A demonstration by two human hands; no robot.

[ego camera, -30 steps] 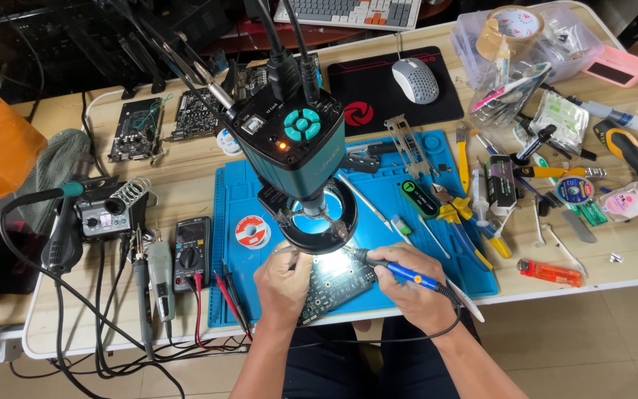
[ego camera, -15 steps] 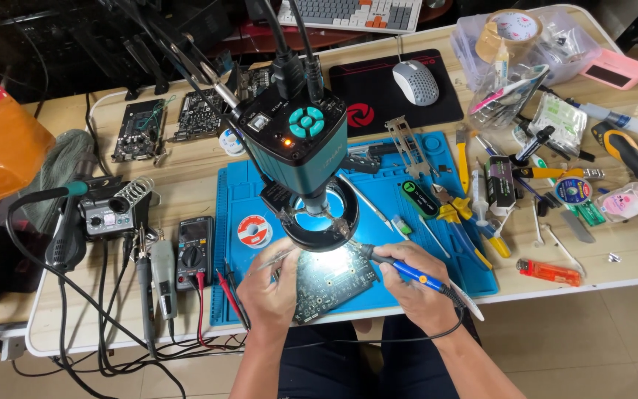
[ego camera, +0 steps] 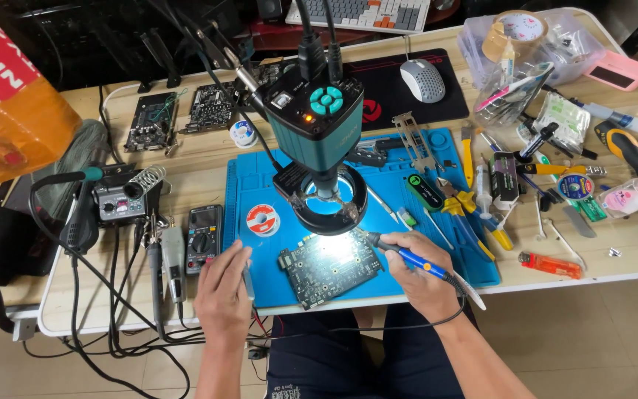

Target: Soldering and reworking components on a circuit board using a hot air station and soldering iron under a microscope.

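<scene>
Pretty clearly an electronics repair bench: a blue work mat (ego camera: 437,222) is ringed by a multimeter (ego camera: 204,238), a solder station (ego camera: 121,201) and scattered hand tools

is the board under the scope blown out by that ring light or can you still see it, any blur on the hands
Head view: the ring light throws a bright patch on the circuit board and blue mat, yet the board's parts stay readable; glare is strongest just below the ring. Left hand and right hand look sharp, as does the soldering iron. Table edges bow slightly from the wide lens.
</scene>
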